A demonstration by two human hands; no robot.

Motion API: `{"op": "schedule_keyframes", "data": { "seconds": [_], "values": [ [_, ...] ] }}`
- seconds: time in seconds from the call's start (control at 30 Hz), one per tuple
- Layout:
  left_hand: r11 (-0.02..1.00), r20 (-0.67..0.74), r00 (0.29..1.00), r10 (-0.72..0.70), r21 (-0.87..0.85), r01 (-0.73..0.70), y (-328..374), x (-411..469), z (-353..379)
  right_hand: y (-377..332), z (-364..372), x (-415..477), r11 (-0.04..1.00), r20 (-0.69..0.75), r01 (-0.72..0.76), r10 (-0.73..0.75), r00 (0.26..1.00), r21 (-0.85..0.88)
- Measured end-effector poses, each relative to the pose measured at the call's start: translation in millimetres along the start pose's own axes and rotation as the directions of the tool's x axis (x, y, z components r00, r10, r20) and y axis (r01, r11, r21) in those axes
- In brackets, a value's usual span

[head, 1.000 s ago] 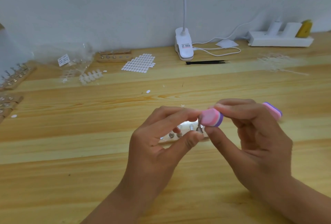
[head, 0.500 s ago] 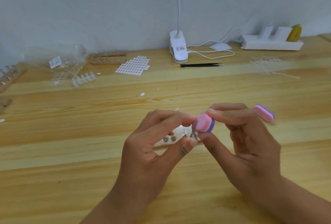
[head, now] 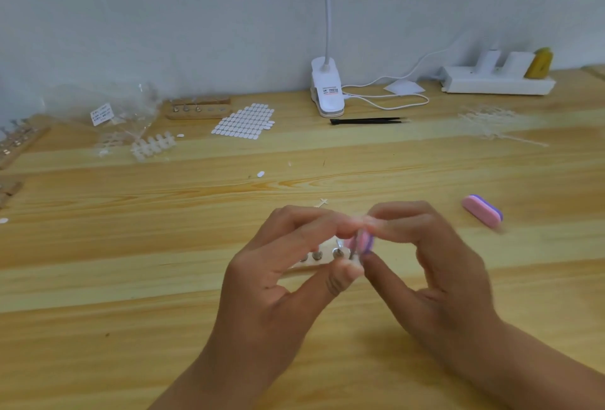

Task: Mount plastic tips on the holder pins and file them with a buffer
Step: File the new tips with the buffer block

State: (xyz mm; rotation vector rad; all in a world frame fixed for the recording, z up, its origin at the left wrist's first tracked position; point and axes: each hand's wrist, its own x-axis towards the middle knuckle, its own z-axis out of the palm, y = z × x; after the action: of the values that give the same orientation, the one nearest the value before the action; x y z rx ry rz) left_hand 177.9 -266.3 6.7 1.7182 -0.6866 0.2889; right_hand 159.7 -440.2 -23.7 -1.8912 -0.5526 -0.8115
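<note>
Filing looks like the step: over the middle of the desk (head: 131, 278), left hand (head: 278, 282) pinches a holder pin (head: 351, 254), right hand (head: 438, 275) pinches the buffer (head: 364, 242) against it, tip too blurred to see. Next calls for short light strokes. Clear bag (head: 131, 105) by the back-left edge holds something whitish, can't tell what.

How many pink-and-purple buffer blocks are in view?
2: one pink-and-purple buffer block pinched by the right hand; a second buffer block lying on the wooden table further right.
</note>
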Motion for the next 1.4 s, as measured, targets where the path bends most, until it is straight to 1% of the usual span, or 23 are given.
{"op": "schedule_keyframes", "data": {
  "seconds": [0.07,0.17,0.2,0.3,0.43,0.5,0.67,0.8,0.9,1.03,1.1,1.17,1.23,1.3,1.37,1.4],
  "values": [
    [1.000,0.025,1.000,0.018,-0.012,-0.018,-0.6,-0.7,0.1,1.7,0.0,3.6,0.997,0.044,-0.035,0.038,0.998,-0.065],
    [1.000,-0.002,1.000,-0.005,-0.007,0.005,-3.6,-0.4,-2.8,0.0,-1.9,9.1,0.991,0.018,-0.004,0.007,1.000,-0.131],
    [0.999,-0.027,0.999,-0.030,-0.040,0.029,-4.8,-0.6,-3.5,-1.1,-3.3,9.7,0.988,0.009,0.006,-0.005,1.000,-0.154],
    [0.971,-0.069,0.989,-0.133,-0.208,0.116,-7.2,-1.3,-3.0,-2.1,-6.9,9.2,0.981,0.002,0.006,-0.006,1.000,-0.195],
    [0.895,-0.016,0.966,-0.257,-0.380,0.232,-10.0,-0.7,0.6,-1.3,-8.2,10.8,0.978,0.002,0.000,0.001,1.000,-0.210],
    [0.871,0.020,0.958,-0.288,-0.411,0.270,-11.1,-0.9,1.4,-1.3,-8.2,11.0,0.975,0.007,0.016,-0.015,1.000,-0.223],
    [0.900,0.044,0.963,-0.267,-0.345,0.266,-11.1,-1.9,2.9,-1.7,-10.1,11.9,0.971,-0.027,0.066,-0.074,0.997,-0.228],
    [0.937,0.048,0.976,-0.214,-0.271,0.219,-10.6,-4.2,3.6,-5.2,-10.9,12.3,0.964,-0.038,0.143,-0.156,0.987,-0.224],
    [0.952,0.026,0.985,-0.170,-0.253,0.171,-8.6,-4.4,3.8,-4.9,-10.6,12.6,0.964,-0.038,0.147,-0.159,0.987,-0.220],
    [0.946,0.035,0.982,-0.186,-0.264,0.189,-9.6,-3.4,3.1,-3.4,-10.5,13.1,0.966,-0.039,0.124,-0.136,0.990,-0.225],
    [0.949,0.042,0.984,-0.176,-0.257,0.180,-8.5,-3.0,3.9,-5.9,-9.2,13.0,0.967,-0.061,0.139,-0.155,0.986,-0.212],
    [0.952,0.037,0.986,-0.160,-0.257,0.164,-6.6,-2.8,4.1,-5.6,-8.6,11.4,0.968,-0.053,0.147,-0.161,0.985,-0.203],
    [0.956,0.025,0.989,-0.146,-0.252,0.148,-6.9,-2.7,2.2,-2.5,-9.1,10.5,0.975,-0.025,0.107,-0.114,0.993,-0.195],
    [0.963,0.024,0.989,-0.146,-0.227,0.147,-7.4,-2.3,0.6,-2.0,-9.8,10.2,0.983,-0.041,0.073,-0.081,0.996,-0.171],
    [0.968,0.042,0.989,-0.143,-0.201,0.149,-6.7,-1.9,1.3,-4.8,-8.8,10.0,0.981,-0.085,0.114,-0.129,0.988,-0.157],
    [0.970,0.051,0.989,-0.139,-0.196,0.146,-6.1,-1.9,1.7,-5.6,-8.1,9.5,0.975,-0.080,0.151,-0.165,0.983,-0.160]
  ]
}}
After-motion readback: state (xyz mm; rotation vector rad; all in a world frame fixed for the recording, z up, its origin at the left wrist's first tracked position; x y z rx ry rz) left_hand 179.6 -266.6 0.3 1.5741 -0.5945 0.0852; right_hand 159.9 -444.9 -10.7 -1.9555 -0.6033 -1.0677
